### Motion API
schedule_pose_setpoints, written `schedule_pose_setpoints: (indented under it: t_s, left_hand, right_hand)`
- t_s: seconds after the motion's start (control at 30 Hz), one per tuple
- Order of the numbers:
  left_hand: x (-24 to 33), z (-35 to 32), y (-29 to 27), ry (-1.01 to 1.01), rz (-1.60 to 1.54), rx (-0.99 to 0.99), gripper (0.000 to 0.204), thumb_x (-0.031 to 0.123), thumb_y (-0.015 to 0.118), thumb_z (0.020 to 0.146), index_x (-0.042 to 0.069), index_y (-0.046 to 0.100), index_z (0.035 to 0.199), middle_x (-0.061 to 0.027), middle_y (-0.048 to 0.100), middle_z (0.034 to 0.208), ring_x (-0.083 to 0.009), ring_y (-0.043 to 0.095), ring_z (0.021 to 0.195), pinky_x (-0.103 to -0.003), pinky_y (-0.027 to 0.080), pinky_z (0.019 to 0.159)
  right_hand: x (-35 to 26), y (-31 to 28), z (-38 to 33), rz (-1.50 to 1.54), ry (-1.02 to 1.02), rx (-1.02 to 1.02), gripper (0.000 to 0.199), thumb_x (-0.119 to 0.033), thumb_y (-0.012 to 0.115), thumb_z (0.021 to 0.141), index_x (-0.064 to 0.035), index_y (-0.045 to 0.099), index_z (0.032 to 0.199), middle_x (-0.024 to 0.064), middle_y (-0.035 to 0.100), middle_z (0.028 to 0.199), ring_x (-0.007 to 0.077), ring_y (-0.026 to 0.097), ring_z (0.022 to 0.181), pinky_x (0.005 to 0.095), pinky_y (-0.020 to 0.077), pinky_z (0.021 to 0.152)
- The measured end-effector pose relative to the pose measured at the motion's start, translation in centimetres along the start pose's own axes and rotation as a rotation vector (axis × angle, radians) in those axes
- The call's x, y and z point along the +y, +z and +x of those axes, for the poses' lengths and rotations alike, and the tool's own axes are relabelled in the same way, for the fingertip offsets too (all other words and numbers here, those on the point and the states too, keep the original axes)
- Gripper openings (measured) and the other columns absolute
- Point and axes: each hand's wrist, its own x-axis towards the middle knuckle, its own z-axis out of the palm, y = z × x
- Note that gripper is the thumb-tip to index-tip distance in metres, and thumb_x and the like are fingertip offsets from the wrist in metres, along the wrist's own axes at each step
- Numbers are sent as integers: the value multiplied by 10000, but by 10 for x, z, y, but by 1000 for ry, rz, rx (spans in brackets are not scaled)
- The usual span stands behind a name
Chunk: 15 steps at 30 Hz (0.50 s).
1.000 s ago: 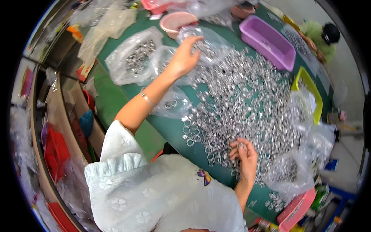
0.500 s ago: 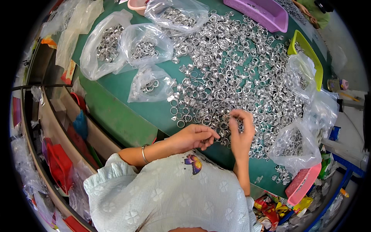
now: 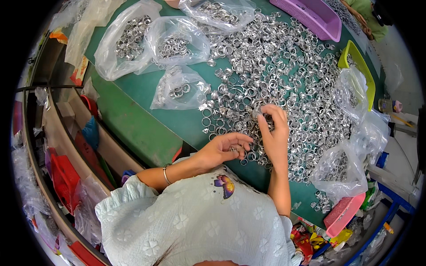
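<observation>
A wide heap of silver-coloured metal rings (image 3: 306,102) is spread over the green tabletop (image 3: 151,95). My left hand (image 3: 224,150), a bangle on its wrist, is cupped at the heap's near edge. Its fingers curl around a few rings (image 3: 235,150), partly hidden in the palm. Just right of it and a little farther out, my right hand (image 3: 276,135) reaches into the heap. Thumb and fingertips are drawn toward each other there; what they pinch is lost among the rings behind.
Clear plastic bags of rings stand at the left (image 3: 128,40) and right (image 3: 335,173). A purple basket (image 3: 313,17), a lime-green tray (image 3: 360,71) and a pink tray (image 3: 344,215) line the far and right edges. Brown shelving (image 3: 84,128) is at left. Another person's arm (image 3: 357,17) shows far right.
The view has shifted slightly. My right hand has moved farther into the heap, and its fingertips have come down among the rings. My left hand has turned, showing rings in its fingers.
</observation>
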Motion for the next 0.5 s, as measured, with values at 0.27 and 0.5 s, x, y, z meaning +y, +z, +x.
schedule_pose_setpoints:
  t_s: [0.27, 0.5]
  left_hand:
    - [7, 6, 6, 153, -180, 100, 606, -107, 527, 786, 52, 302, 1326, -114, 438, 1181, -190, 534, 1009, -322, 439, 912]
    - [10, 1, 8, 147, -181, 65, 568, -82, 522, 797, 48, 330, 1315, -110, 458, 1178, -185, 535, 1003, -322, 443, 903]
  right_hand:
    - [-22, -18, -28, 185, 12, -109, 223, 7, 566, 758, 16, 577, 981, 116, 568, 1021, 227, 523, 963, 300, 394, 836]
    - [-16, -15, -44, 718, 320, -155, 206, -14, 547, 813, 14, 573, 1016, 104, 536, 1084, 175, 516, 947, 271, 394, 810]
